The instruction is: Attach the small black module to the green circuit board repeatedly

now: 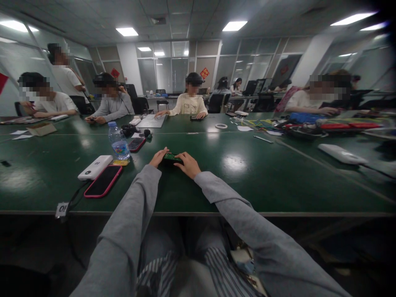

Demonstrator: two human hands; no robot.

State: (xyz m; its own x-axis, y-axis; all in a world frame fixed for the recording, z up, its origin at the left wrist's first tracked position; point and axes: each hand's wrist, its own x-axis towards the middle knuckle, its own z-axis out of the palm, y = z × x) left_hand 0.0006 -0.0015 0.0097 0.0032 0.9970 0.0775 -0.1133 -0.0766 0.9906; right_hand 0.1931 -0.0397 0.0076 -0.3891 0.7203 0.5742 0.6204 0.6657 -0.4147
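Note:
Between my hands, just above the green table, is a small black rectangular device (169,157) with a green patterned face, turned sideways; I cannot tell its exact kind. My left hand (159,157) is closed around its left end, thumb along the top edge. My right hand (188,164) holds the right end, with a finger resting on the green face and the thumb lower down. Left of my hands lie a phone in a pink case (103,181) and a white power bank (95,167). A water bottle (119,142) stands behind them.
A second phone (136,144) and a small yellow packet (120,162) lie near the bottle. A roll of tape (220,126), cables (262,123) and another white power bank (342,154) are to the right on the table (247,189). Several people sit around it.

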